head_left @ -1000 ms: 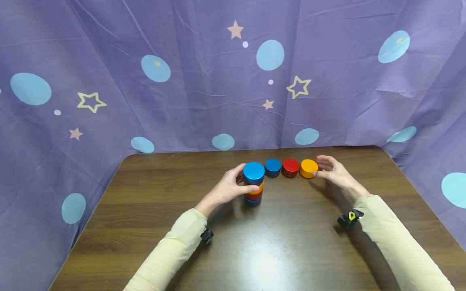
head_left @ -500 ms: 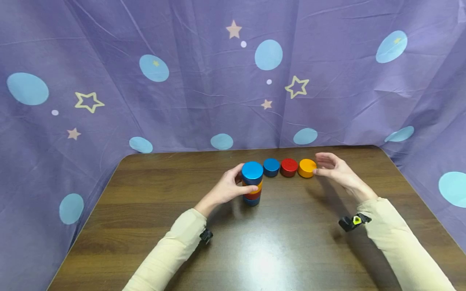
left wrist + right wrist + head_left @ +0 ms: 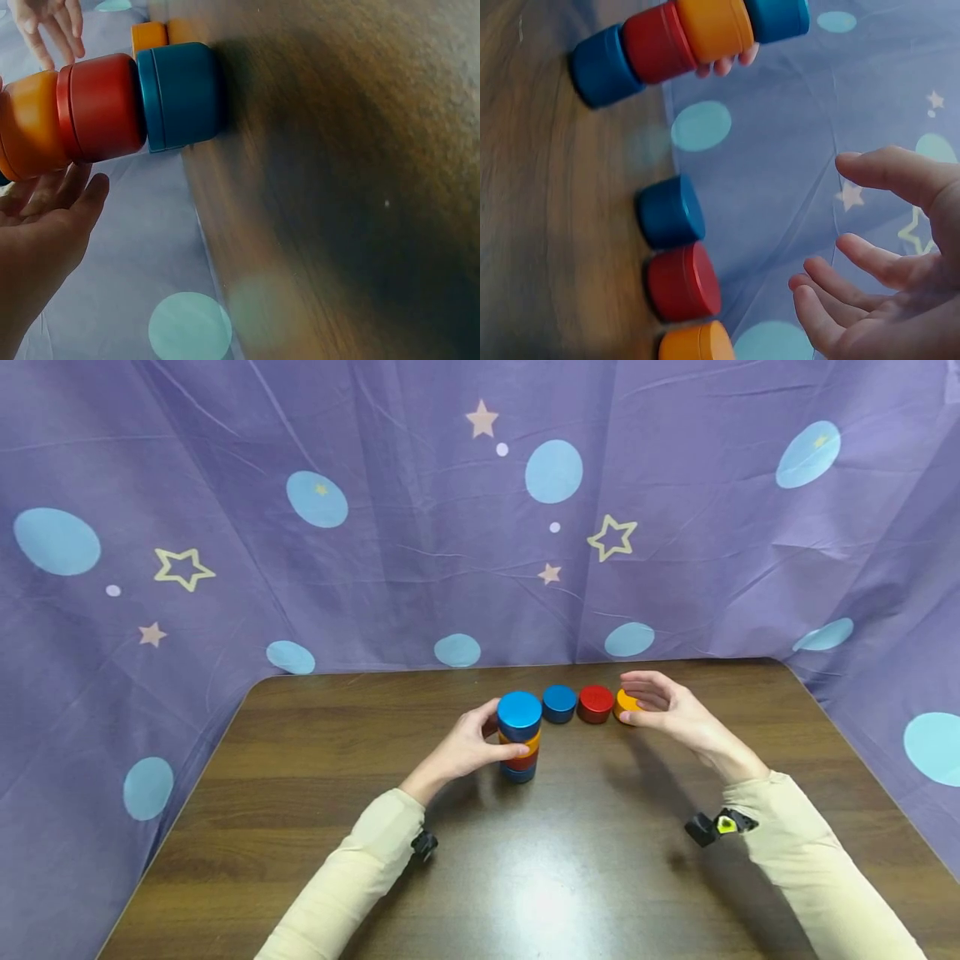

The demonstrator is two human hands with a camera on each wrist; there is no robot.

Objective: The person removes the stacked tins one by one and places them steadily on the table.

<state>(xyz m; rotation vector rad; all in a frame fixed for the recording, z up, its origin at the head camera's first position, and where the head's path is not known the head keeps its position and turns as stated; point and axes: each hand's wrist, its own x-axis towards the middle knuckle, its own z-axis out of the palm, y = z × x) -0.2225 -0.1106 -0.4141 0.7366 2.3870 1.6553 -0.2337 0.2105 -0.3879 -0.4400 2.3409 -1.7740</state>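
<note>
Head view shows me my left hand [image 3: 465, 752] holding the stack [image 3: 520, 739] mid-table, right hand [image 3: 667, 710] with relaxed fingers over the orange puck [image 3: 622, 702]; I judge grasping it comes next.

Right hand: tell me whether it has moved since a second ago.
Yes. The right hand has shifted left over the orange puck, towards the red puck, which stayed put.

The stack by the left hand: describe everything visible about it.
The stack is four round, lidded tins piled upright on the wooden table: blue at the bottom, then red, orange, and blue on top. They look like glossy painted metal, each with a seam near one end. It stands at the left end of a row of three loose tins. The left hand wraps it, thumb on the orange tin, fingers behind.
</note>
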